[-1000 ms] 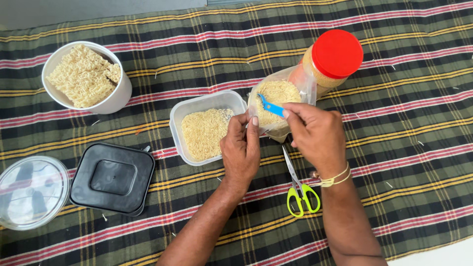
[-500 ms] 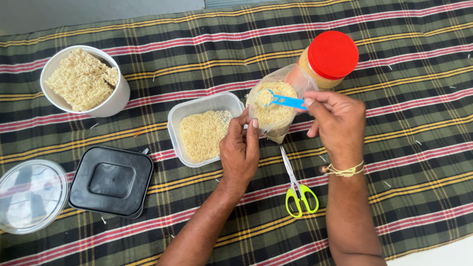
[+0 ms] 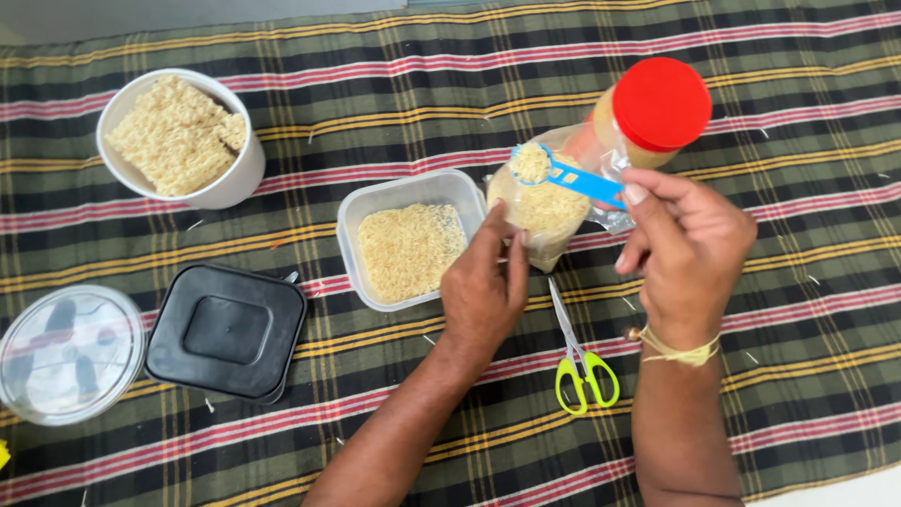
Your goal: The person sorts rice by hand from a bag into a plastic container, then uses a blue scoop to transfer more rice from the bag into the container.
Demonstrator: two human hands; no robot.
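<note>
Now, right hand [image 3: 690, 253]: fingers pinch blue scoop [image 3: 568, 175], rice heaped, spill-prone.
Left hand [image 3: 485, 286]: fingers steady soft, floppy rice bag [image 3: 540, 211] by its side.

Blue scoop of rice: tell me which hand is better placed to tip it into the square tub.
Right. The right hand already holds the blue scoop, loaded with rice, above the clear bag. The left hand is steadying that bag beside the square tub, so it looks best kept there.

A blue measuring spoon [image 3: 569, 176], heaped with pale grain, hovers level over an upright clear bag [image 3: 542, 211], seemingly open-topped, beside a clear square tub [image 3: 405, 238] half-filled with grain.
</note>
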